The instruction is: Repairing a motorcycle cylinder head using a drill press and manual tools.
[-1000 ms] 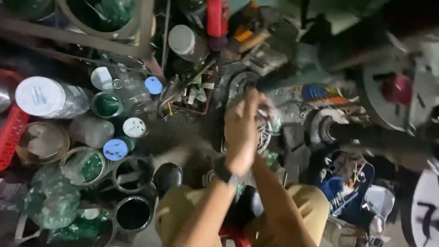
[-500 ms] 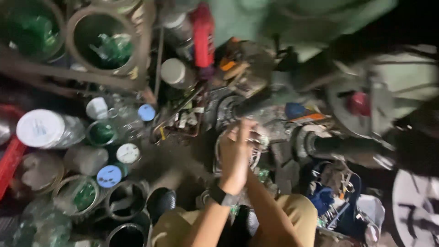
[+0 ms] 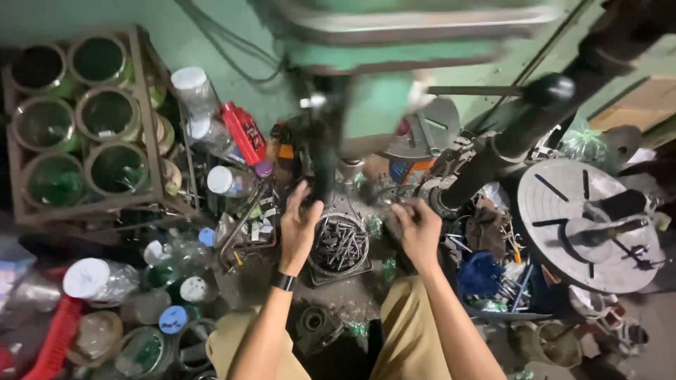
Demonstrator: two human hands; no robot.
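My left hand [image 3: 298, 226], with a black band at the wrist, is held up at the left rim of a round tin of nails and screws [image 3: 339, 244]. Its fingers are apart and reach toward a dark upright spindle [image 3: 322, 165]. To the right of the tin, my right hand [image 3: 420, 231] hovers with its fingers curled downward; whether they hold anything is hidden. Both forearms come up from my knees in tan trousers [image 3: 405, 338]. The tin lies between the two hands.
A blurred green machine head [image 3: 394, 42] hangs over the tin. At the right stands a round slotted metal plate [image 3: 588, 225]. A wooden rack of glass jars [image 3: 77, 119], a red bottle [image 3: 243, 130] and capped plastic bottles [image 3: 98, 278] crowd the left. A blue rag [image 3: 482, 271] lies among loose tools.
My hands were pressed together over the tin; they have separated, one to each side of it. The view has tilted up, bringing the green machine and jar rack into sight.
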